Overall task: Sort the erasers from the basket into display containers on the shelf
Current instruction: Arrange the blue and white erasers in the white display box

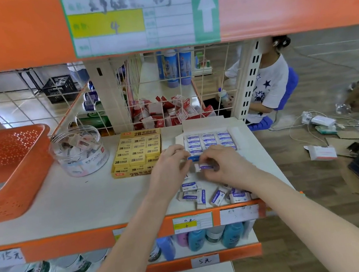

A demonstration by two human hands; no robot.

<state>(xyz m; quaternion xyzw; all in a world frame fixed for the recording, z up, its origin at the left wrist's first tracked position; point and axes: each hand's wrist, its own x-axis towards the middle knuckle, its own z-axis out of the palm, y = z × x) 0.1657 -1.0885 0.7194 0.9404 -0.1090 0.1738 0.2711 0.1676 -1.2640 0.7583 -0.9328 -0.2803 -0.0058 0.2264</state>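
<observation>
Nearest you, at the front edge of the white shelf [81,200], a heap of loose erasers [204,193] in blue-and-white sleeves lies scattered, some flat and some tipped on their sides, partly under your right forearm. Just beyond the heap your two hands meet. Your right hand [223,164] has thumb and fingers curled round a white eraser [206,166] with a purple-blue sleeve, lifted off the shelf. Your left hand [170,167] has its fingertips pinched together on a blue eraser [193,158], just above and left of the other one. Right behind your knuckles sits the open white display box [235,133], filled with neat rows of the same blue-sleeved erasers. To its left stands a yellow box [137,155] packed with yellow 2B erasers, then a clear round jar [81,152] holding a jumble of small erasers, and at the far left the orange perforated basket [13,169]. Behind the shelf runs a wire mesh [169,88], with red-and-white cartons [167,113] piled beyond it, and a seated person [267,83] farther off to the right.
</observation>
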